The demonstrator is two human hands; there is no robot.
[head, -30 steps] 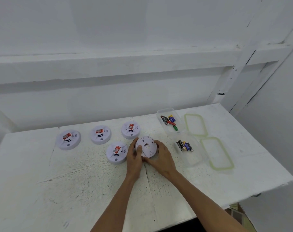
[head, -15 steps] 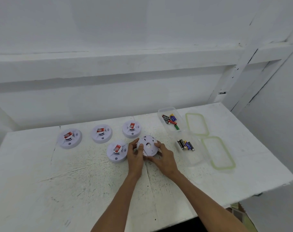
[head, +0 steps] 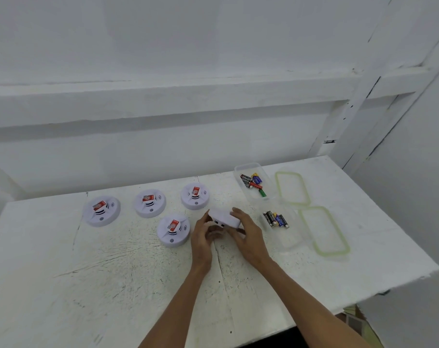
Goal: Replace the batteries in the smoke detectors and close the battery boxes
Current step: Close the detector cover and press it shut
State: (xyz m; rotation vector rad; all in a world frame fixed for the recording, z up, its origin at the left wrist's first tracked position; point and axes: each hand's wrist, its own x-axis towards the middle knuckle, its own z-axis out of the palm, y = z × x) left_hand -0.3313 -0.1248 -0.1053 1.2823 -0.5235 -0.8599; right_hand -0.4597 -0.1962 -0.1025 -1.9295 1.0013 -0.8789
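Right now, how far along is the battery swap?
Done: nothing visibly finished. In hand: left hand and right hand grip the fifth detector, tilted up. Left: four detectors lie on the table, untouched; loose batteries sit in two lidless tubs.

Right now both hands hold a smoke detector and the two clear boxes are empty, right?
Not empty: the head view shows batteries in the far box and the near box. The left hand and right hand do hold a smoke detector.
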